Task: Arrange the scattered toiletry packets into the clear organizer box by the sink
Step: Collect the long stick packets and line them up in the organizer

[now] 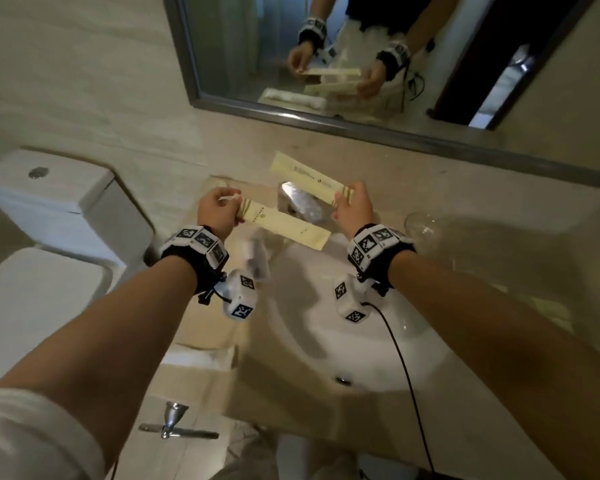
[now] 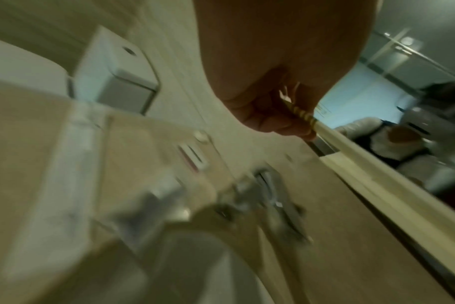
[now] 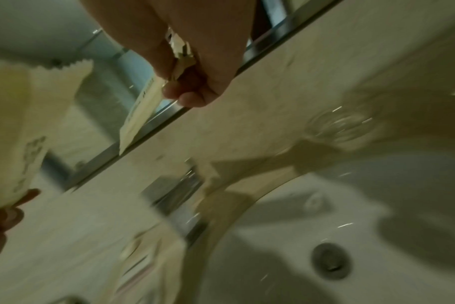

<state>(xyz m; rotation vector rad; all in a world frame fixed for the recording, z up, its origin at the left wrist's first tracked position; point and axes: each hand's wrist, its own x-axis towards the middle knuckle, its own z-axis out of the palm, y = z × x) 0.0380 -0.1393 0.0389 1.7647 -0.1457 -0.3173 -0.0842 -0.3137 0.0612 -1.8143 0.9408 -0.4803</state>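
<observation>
Holding both packets above the white sink [image 1: 326, 341]: left hand [image 1: 217, 213] pinches one long cream packet [image 1: 284, 223] by its striped end; right hand [image 1: 355, 211] grips a second cream packet [image 1: 305, 176] likewise, raised over the faucet [image 1: 300, 200]. Glass [image 1: 425, 228] stands on the desk [image 1: 499, 209] beside the sink. Mirror [image 1: 222, 46] beyond. Wrist views blurred.

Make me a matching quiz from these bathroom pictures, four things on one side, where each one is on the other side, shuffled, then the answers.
Things:
1. long cream packet with the striped end
2. long cream packet with small print
3. clear glass tumbler
4. chrome faucet

Places:
A. standing on the counter right of the basin
B. pinched in the right hand
C. behind the basin, between the hands
D. pinched in the left hand

Pairs: 1-D, 2-B, 3-A, 4-C
</observation>
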